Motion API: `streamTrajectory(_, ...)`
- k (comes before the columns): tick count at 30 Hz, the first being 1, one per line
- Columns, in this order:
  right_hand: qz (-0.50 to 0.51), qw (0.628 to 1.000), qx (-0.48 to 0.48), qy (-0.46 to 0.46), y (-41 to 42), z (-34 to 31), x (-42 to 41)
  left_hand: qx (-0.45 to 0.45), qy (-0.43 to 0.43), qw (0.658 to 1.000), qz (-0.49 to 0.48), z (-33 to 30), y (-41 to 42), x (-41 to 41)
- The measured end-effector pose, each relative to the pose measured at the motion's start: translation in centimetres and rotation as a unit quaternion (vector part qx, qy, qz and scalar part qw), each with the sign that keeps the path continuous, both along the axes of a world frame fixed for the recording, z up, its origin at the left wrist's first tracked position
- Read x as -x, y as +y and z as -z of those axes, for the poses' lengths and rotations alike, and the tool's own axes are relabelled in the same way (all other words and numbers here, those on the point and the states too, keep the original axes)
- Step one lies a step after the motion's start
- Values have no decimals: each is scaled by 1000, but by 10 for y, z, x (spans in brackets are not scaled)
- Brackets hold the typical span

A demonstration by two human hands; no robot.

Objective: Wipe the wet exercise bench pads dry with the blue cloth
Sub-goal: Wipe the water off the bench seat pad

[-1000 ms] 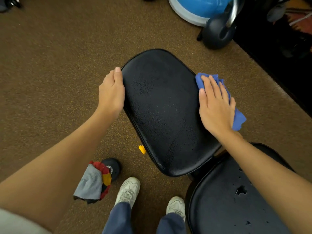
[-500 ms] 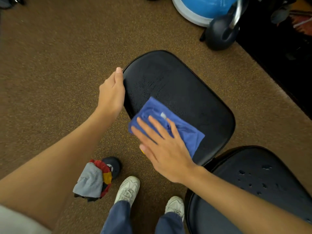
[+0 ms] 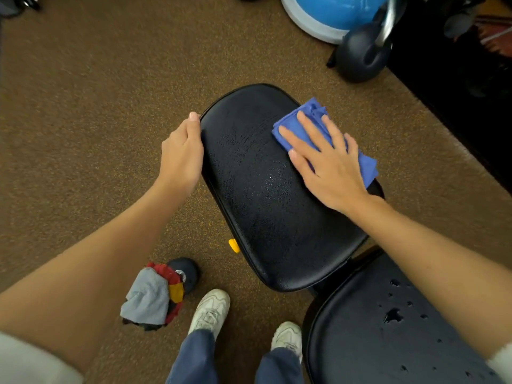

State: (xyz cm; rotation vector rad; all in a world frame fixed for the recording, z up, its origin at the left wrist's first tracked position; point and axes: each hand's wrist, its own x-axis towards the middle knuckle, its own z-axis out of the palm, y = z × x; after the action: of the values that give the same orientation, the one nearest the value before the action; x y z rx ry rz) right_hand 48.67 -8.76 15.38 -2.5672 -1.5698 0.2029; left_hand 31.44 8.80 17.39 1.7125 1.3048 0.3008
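Observation:
A black bench pad [image 3: 266,206] lies in the middle of the view, its surface filmed with fine moisture. My right hand [image 3: 327,164] presses flat, fingers spread, on the blue cloth [image 3: 307,117] at the pad's upper right part. My left hand [image 3: 181,153] grips the pad's left edge, fingers curled around the rim. A second black pad [image 3: 374,342] sits at the lower right, with water droplets and a small puddle on it, partly hidden by my right forearm.
Brown carpet surrounds the bench. A dark kettlebell [image 3: 363,56] and a blue balance ball [image 3: 329,15] stand at the top right beside a black floor area. A grey and red rag [image 3: 152,297] covers a bench foot near my white shoes [image 3: 210,311]. A yellow knob [image 3: 234,245] sticks out under the pad.
My right hand has swept the blue cloth from the pad's lower left edge up and right across the pad. My left hand has stayed on the left rim.

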Motion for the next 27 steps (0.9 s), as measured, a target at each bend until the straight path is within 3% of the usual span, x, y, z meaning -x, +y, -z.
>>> streamTrajectory(2, 82, 996, -5, 31, 11, -3, 19, 5, 2, 1000, -2, -1, -1, 0)
streamTrajectory(4, 94, 994, -3, 58, 12, -5, 49, 9, 1, 1000, -5, -3, -2, -1)
streamTrajectory(10, -161, 987, 17, 23, -55, 1, 147, 6, 6, 1000, -18, -5, -4, -3)
streamTrajectory(14, -241, 970, 28, -21, -100, 11, 133, 11, 4, 1000, -8, -7, -6, -2)
streamTrajectory(17, -151, 988, 25, -33, -110, 13, 100, 11, 5, 1000, -2, -7, -6, -2)
streamTrajectory(21, 65, 998, 21, -10, -103, 14, 54, 6, 3, 1000, -8, -5, -6, -1)
streamTrajectory(24, 228, 972, -41, 42, -89, 15, 35, 6, 3, 1000, -3, -3, -5, -2)
streamTrajectory(27, 383, 909, -125, 105, -77, 17, 33, 8, 5, 1000, 1, -3, -5, -1)
